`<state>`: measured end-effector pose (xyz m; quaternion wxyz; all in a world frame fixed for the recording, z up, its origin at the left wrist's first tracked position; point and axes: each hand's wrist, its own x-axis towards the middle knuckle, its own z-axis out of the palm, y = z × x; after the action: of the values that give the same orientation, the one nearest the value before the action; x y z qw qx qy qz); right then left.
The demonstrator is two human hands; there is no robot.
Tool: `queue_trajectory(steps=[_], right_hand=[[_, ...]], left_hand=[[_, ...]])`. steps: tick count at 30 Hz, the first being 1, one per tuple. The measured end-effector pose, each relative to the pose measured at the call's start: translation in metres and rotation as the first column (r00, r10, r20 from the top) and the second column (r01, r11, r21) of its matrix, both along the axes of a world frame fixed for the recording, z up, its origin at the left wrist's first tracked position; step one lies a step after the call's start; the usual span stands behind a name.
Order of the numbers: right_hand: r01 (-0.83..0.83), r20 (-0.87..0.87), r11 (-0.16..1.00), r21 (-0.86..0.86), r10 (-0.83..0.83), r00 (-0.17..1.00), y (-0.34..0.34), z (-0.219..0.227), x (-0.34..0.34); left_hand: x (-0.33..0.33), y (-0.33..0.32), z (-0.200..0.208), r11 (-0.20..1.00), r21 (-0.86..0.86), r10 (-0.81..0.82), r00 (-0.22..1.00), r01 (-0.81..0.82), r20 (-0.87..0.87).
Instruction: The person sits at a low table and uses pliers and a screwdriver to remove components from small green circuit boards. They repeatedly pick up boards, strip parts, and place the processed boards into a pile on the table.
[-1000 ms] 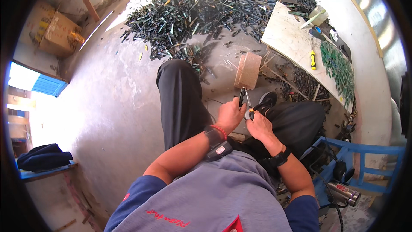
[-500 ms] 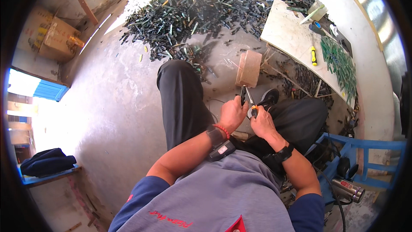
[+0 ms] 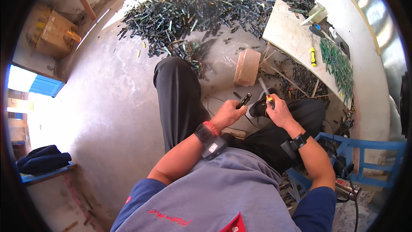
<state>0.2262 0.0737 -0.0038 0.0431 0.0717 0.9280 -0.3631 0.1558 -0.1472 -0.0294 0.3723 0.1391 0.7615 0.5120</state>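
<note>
My left hand (image 3: 229,115) is closed round a narrow black strip piece (image 3: 244,100), whose far end sticks out past the fingers and shows small light spots. My right hand (image 3: 280,112) grips a flat-bladed hand tool (image 3: 264,86) with a grey blade and a black-and-yellow handle. Its blade points up and away, apart from the strip piece. Just beyond both hands a reddish brick block (image 3: 247,67) rests on the floor, touched by neither. The hands are held apart between my knees.
A large heap of dark strip pieces (image 3: 184,13) covers the far floor. To the right stands a pale low table (image 3: 287,30) bearing green strips (image 3: 336,64), a yellow-and-black screwdriver (image 3: 313,56) and a tub (image 3: 318,13). A blue chair frame (image 3: 369,144) is at my right, cardboard boxes (image 3: 56,34) far left.
My hands have drawn apart and back from the brick block. The tool, earlier beside the strip piece at the block, has moved right, its blade now away from the piece.
</note>
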Motion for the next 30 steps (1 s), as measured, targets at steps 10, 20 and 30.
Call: queue_trajectory(steps=[10, 20, 30], right_hand=[[0.341, 0.430, 0.818, -0.463, -0.129, 0.894, 0.009, -0.001, -0.007], [0.721, -0.262, 0.671, -0.170, -0.736, 0.624, 0.105, 0.051, -0.020], [0.826, -0.288, 0.493, 0.275, -0.777, 0.560, 0.170, 0.052, -0.018]], left_hand=[[-0.003, 0.003, 0.006, 0.866, 0.387, -0.027, 0.744, -0.316, 0.668], [-0.003, 0.006, 0.000, 0.846, 0.411, -0.049, 0.718, -0.340, 0.694], [-0.001, 0.014, -0.003, 0.912, 0.353, -0.073, 0.763, -0.210, 0.642]])
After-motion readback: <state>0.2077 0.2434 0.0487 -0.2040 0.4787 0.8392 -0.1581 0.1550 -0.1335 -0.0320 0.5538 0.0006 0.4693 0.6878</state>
